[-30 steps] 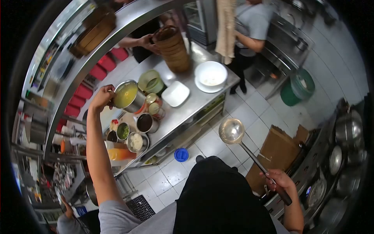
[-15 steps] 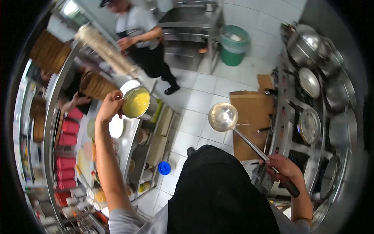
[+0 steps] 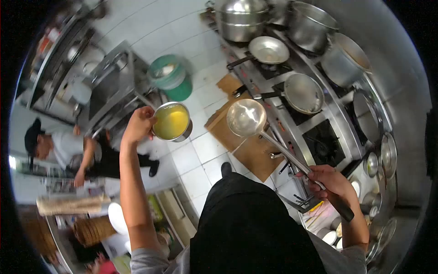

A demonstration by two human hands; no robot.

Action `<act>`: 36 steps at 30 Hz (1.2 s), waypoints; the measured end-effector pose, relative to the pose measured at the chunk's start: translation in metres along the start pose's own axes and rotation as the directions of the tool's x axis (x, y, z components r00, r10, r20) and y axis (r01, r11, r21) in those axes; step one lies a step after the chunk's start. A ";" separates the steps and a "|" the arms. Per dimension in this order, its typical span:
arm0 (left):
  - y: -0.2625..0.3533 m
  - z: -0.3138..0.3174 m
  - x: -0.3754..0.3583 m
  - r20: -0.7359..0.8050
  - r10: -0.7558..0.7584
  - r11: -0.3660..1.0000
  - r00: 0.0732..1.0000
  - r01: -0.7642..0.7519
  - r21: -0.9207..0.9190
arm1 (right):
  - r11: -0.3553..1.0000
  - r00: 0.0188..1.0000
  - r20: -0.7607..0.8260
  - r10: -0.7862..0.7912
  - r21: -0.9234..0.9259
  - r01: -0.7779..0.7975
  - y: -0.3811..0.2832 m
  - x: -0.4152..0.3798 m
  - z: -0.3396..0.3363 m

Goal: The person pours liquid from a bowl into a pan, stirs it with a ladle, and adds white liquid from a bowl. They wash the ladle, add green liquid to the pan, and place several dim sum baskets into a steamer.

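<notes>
My left hand [image 3: 139,125] is closed on the rim of a round metal pot [image 3: 183,134], held out in front of me above the floor. Yellow liquid [image 3: 172,122] lies inside it. In my right hand [image 3: 329,185] is a long-handled ladle [image 3: 292,158], gripped near its dark handle end. The ladle's bowl points forward and left, apart from the pot, over the cardboard on the floor. It looks to hold little or nothing, though glare on the metal makes this hard to judge.
To my right runs a stove [image 3: 296,125] with a frying pan [image 3: 303,93], a smaller pan [image 3: 269,50] and several large pots [image 3: 312,29]. Flattened cardboard [image 3: 255,157] lies on the tiles. A green bin [image 3: 175,80] and a sink [image 3: 109,89] stand ahead. Another person [image 3: 68,150] is at left.
My view has turned right toward the stove, so the shelves and the other person have shifted left and down. Both hands still hold the pot and the ladle.
</notes>
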State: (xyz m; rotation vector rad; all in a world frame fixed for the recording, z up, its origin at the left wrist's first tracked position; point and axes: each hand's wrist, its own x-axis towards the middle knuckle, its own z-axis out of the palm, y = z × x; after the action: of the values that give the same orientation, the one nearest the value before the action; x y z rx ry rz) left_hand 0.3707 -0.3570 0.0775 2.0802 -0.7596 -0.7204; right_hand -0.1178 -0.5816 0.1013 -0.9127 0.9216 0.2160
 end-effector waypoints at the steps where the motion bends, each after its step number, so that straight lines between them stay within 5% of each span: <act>1: 0.011 0.007 0.026 0.034 0.031 0.999 0.999 -0.032 0.006 | 0.999 0.999 -0.030 -0.019 0.030 0.020 -0.002 -0.002 0.000; 3: 0.029 0.022 0.080 0.123 0.147 0.984 0.981 -0.158 0.083 | 0.992 0.991 -0.094 -0.093 0.072 0.100 -0.005 -0.004 0.000; 14: 0.133 0.179 0.292 0.441 0.291 0.949 0.849 -0.314 -0.023 | 0.891 0.901 -0.389 -0.191 0.316 0.325 -0.033 0.033 -0.017; 25: 0.192 0.341 0.369 0.464 0.371 0.911 0.805 -0.412 -0.014 | 0.854 0.884 -0.424 -0.195 0.370 0.365 -0.050 0.075 -0.104; 36: 0.216 0.422 0.384 0.462 0.339 0.884 0.819 -0.445 0.141 | 0.855 0.912 -0.384 -0.144 0.416 0.310 -0.074 0.083 -0.158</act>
State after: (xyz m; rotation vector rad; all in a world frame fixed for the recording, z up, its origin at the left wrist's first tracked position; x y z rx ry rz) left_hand 0.2693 -0.9437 -0.0558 1.8905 -1.5494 -0.8873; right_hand -0.1221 -0.7645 0.0377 -0.6014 1.1088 -0.3792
